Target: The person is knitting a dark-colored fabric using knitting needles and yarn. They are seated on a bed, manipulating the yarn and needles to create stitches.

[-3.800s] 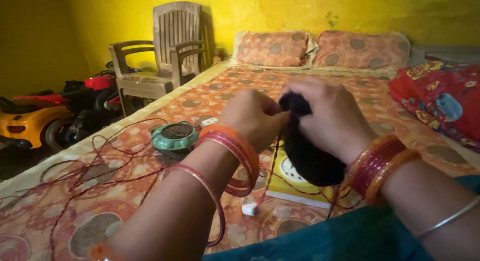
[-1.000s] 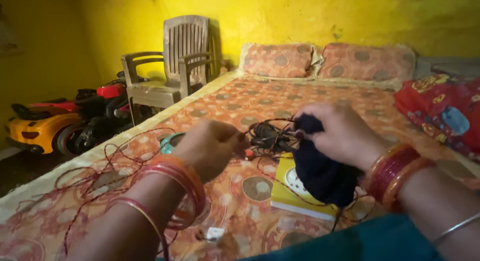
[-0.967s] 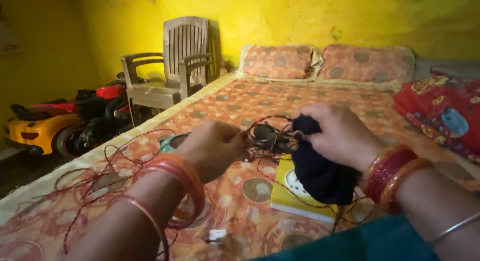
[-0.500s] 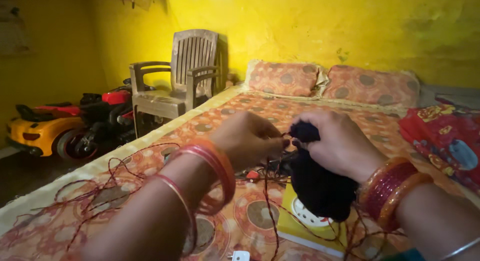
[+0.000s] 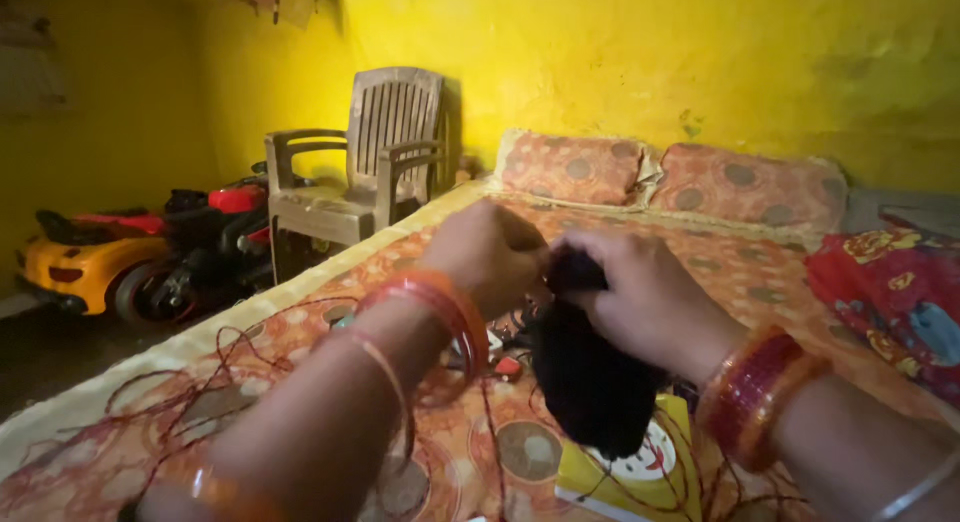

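Both hands, left hand (image 5: 488,254) and right hand (image 5: 640,294), pinched the dark knitted piece's (image 5: 590,377) top edge, apparently equally near, its length hanging downward above the bed (image 5: 420,222).

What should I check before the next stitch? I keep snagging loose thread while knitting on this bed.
1. Both hands on the work: ok. The left hand and right hand meet at the top of the dark knitted piece.
2. Piece hanging free: ok, it dangles above the yellow book.
3. Needles seated: cannot tell, the fingers hide them.
4. Thread running clean: not ok. Reddish thread lies in loose loops across the bedsheet.
5. Thread clear of the bangles: cannot tell, a strand hangs close by.
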